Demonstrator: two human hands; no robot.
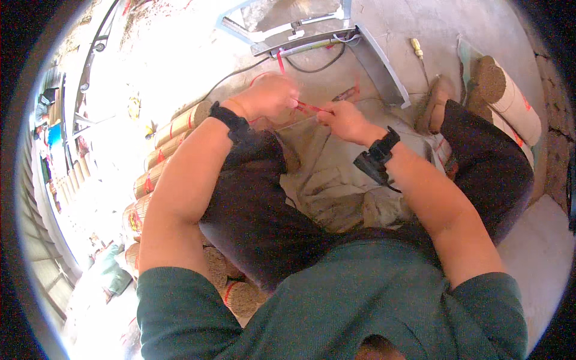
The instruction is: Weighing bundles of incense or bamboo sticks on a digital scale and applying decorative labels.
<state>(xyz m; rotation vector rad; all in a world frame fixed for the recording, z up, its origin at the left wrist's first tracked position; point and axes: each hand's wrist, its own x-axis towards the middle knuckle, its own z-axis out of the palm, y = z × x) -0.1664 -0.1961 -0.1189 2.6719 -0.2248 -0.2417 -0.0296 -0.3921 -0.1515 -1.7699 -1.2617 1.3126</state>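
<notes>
A thin red strip (311, 108) runs between my two hands above the sacking in front of my lap. My left hand (275, 96) is closed on one end of it, slightly blurred. With fingers pinched, my right hand (348, 122) grips the other end. Another red strand (280, 62) hangs from the grey metal machine (384, 69) beyond my hands. Just past my right hand lies a small dark, slim object (344, 94), whose kind I cannot make out. Both wrists wear black bands.
Bundles of thin sticks tied with red strips (157, 179) line my left side. More thick bundles (510, 96) lie at the right. A yellow-handled screwdriver (416, 48) rests on the concrete floor. Black cable (318, 69) trails beside the machine. Crumpled pale sacking (327, 174) lies between my legs.
</notes>
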